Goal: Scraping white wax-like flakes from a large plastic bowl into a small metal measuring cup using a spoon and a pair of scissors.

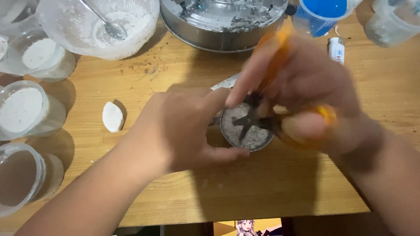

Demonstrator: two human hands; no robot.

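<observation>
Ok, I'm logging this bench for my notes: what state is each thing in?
small round cup: upright, filled with grey speckled material, steadied by left hand
orange-handled scissors: in right hand, blades open over the cup
large plastic bowl: holds white powder and a spoon
metal pan: dirty with dark residue
blue cup: upright, open
plastic cups at left: open, two with white filling

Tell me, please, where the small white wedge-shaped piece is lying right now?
In the head view the white wedge-shaped piece lies on the wooden table, left of the left hand and right of the clear cups.
</observation>
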